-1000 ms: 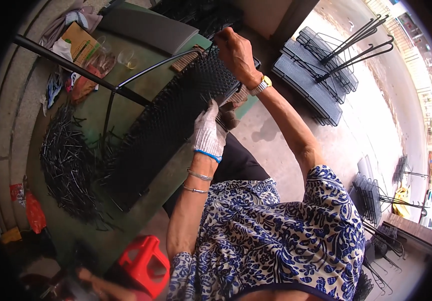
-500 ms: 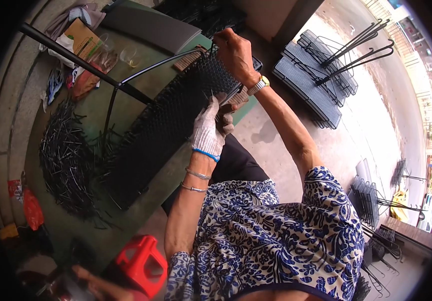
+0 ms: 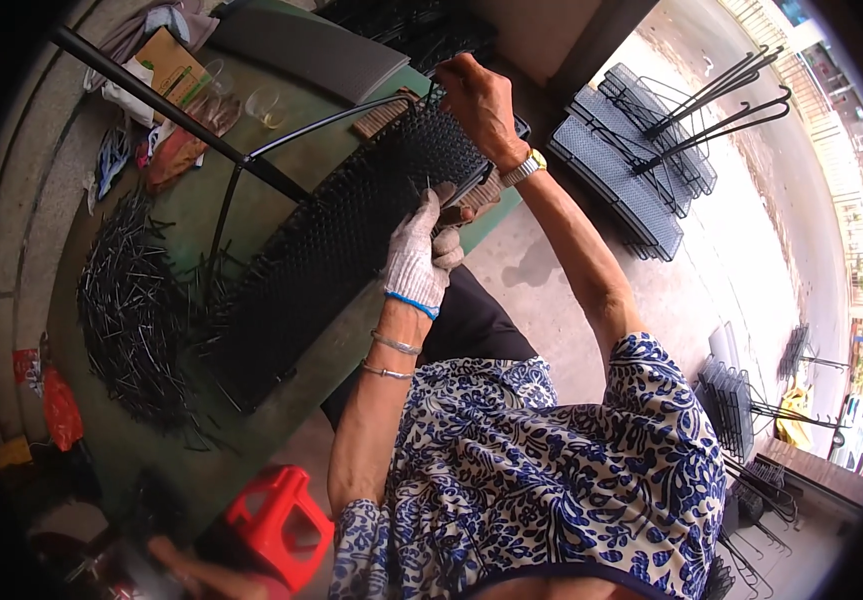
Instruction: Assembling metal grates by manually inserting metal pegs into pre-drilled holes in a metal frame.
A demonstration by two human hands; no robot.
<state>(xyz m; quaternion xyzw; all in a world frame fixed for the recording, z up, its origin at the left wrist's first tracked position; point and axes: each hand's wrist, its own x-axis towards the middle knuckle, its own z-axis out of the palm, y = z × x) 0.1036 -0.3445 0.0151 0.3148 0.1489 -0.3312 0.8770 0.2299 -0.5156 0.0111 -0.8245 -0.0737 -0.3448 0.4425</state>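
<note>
A long black woven mesh panel on a black metal tube frame lies slanted across a green table. My left hand, in a white knit glove, grips the panel's near long edge at its middle. My right hand, bare with a wristwatch, is closed over the panel's far end. A heap of short dark metal pins lies on the table to the left of the panel.
A red plastic stool stands at the lower left, with another person's hand beside it. Stacked black mesh panels lie on the concrete floor at right. Cardboard, glasses and rags crowd the table's far left.
My left hand has slid slightly along the panel's edge toward the right hand. The panel has shifted a little; my right hand keeps its hold on the far end.
</note>
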